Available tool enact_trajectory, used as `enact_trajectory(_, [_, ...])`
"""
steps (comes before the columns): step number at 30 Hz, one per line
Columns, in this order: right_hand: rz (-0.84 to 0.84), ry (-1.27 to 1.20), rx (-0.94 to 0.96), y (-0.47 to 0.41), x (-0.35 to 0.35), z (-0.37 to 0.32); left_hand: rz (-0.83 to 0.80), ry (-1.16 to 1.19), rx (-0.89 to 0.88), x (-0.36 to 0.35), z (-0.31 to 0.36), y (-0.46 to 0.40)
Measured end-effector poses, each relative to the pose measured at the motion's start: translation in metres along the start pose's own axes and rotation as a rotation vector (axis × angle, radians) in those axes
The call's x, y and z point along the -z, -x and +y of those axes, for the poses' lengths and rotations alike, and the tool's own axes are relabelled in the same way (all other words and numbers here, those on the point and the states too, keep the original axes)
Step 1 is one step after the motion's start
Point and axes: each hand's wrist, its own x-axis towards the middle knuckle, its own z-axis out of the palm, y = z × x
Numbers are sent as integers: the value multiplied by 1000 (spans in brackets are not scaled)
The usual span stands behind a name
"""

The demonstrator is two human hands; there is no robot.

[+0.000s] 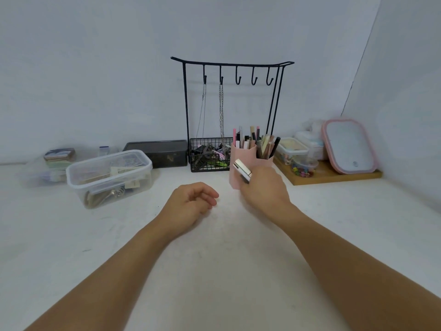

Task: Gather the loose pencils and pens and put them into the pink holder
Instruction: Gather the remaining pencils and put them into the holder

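The pink holder [238,154] stands upright at the back centre of the white table, with several pens and pencils [255,139] poking out of its compartments. My right hand [265,187] is raised just in front of the holder and is closed on a short silver-and-black pen-like stick [242,169], whose end points up and left across the holder's front. My left hand [193,201] rests on the table to the left of it, fingers loosely curled, holding nothing.
A black hook rack [232,65] with hanging chains and a wire basket [207,158] stands behind the holder. A clear lidded box [109,175] and a dark box [157,151] sit at the left. A wooden tray [334,175] with small containers and a pink lid is at the right.
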Motion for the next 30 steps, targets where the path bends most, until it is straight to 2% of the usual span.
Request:
enact_trajectory(4, [-97,121,131,12,-2,-19,96,-29,-23,1,-2,0])
enact_trajectory(7, [-214,29,178,20,-1,-38,153,-160,-49,2,-5,-1])
enact_trajectory(10, [-319,-277,73,20,12,-54,63,-147,-87,0,-1,1])
enact_trajectory(13, [-120,-746,-5,6,37,-59,34,-115,-163,0,2,4])
enact_trajectory(16, [44,-1281,-34,-7,48,-56,52,-144,-137,1,1,3])
enact_trajectory(18, [86,-1421,-62,-9,40,-54,50,-157,-122,1,0,2])
enact_trajectory(21, [195,-1394,-75,-7,21,-55,63,-165,-122,1,-2,0])
enact_trajectory(23, [215,-1251,-28,0,8,-56,62,-155,-112,2,-4,-2])
enact_trajectory(26, [114,-1053,13,7,-9,-53,46,-134,-110,2,-4,-3])
enact_trajectory(30, [66,-1018,-78,1,-8,-53,36,-119,-114,2,-6,-4])
